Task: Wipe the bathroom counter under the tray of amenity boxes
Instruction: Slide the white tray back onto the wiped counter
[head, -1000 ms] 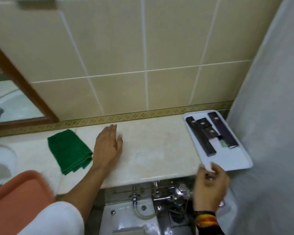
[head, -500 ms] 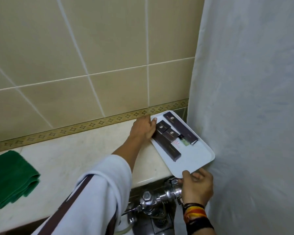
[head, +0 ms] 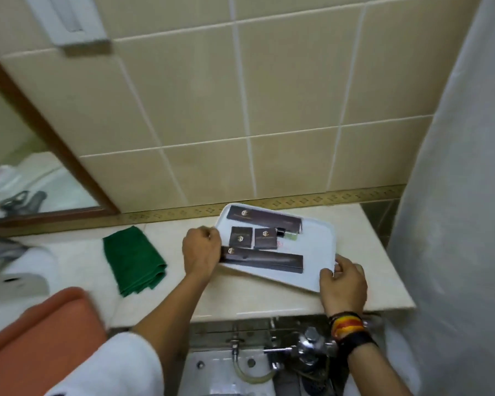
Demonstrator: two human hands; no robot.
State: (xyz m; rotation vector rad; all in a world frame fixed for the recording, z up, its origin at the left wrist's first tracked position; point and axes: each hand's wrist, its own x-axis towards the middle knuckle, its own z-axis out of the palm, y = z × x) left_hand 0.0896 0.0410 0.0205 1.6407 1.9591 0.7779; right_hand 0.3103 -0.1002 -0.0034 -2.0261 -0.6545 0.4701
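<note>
the left hand (head: 202, 251) is closed in a fist grip on the left edge of the white tray (head: 317, 250). the right hand (head: 344, 284) is curled around the tray's near right corner, thumb on top. the tray sits on the beige surface (head: 363, 270) toward its right end, near edge apparently raised. it carries four dark amenity boxes (head: 263, 260), two long and two small. a folded green cloth (head: 132, 260) lies left of the tray, apart from it.
</note>
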